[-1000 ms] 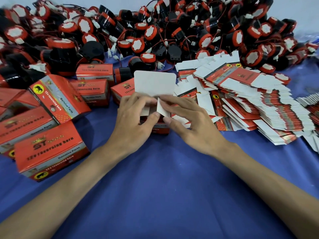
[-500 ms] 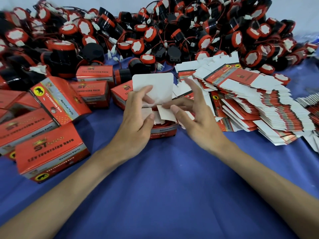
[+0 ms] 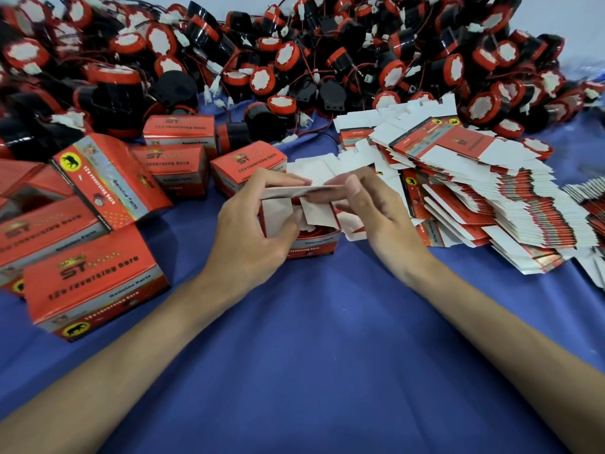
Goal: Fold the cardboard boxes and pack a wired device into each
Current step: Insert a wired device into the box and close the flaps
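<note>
A small red cardboard box [image 3: 311, 249] stands on the blue cloth in the middle, its white side flaps still spread. A red and black device shows inside it [image 3: 309, 232]. The box's top lid [image 3: 294, 191] is bent down almost level over the opening. My left hand [image 3: 255, 231] pinches the lid's left part between fingers and thumb. My right hand [image 3: 370, 211] pinches its right part, thumb on top. A big heap of red and black wired devices [image 3: 294, 60] fills the back. Flat unfolded boxes [image 3: 474, 191] lie stacked on the right.
Several closed red boxes [image 3: 95, 286] lie at the left, some leaning on each other. Another small fan of flat boxes [image 3: 589, 204] sits at the far right edge. Blue cloth [image 3: 311, 355] covers the table toward me, crossed by both forearms.
The lid stood upright before; both hands have brought it down over the box opening. My right hand moved from the side flap up to the lid's edge.
</note>
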